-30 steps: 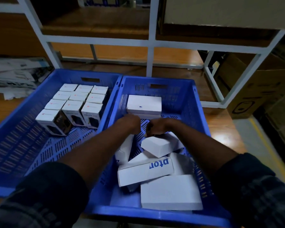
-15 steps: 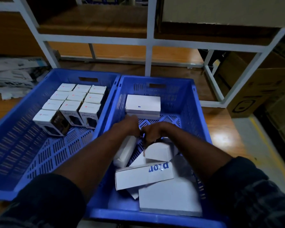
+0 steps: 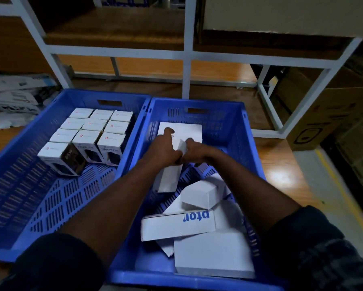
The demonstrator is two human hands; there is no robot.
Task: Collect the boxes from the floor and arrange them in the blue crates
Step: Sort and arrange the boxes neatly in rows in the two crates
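Observation:
Two blue crates stand side by side on the floor. The left crate (image 3: 19, 181) holds several small white boxes (image 3: 92, 135) packed upright in rows at its far right corner. In the right crate (image 3: 245, 148) a flat white box (image 3: 189, 131) lies at the far end, and several white boxes (image 3: 203, 194) lie jumbled nearer me, one printed with blue letters (image 3: 176, 225). My left hand (image 3: 166, 148) and my right hand (image 3: 195, 152) together grip a long white box (image 3: 168, 177), tilted up over the crate's middle.
A white metal rack (image 3: 187, 55) with wooden shelves stands right behind the crates. Flattened packaging (image 3: 15, 95) is stacked at the far left. Brown cardboard cartons (image 3: 327, 114) sit to the right, beside a yellow floor line (image 3: 340, 192).
Both hands have lifted the long white box out of the jumble and moved it up and toward the far end of the right crate.

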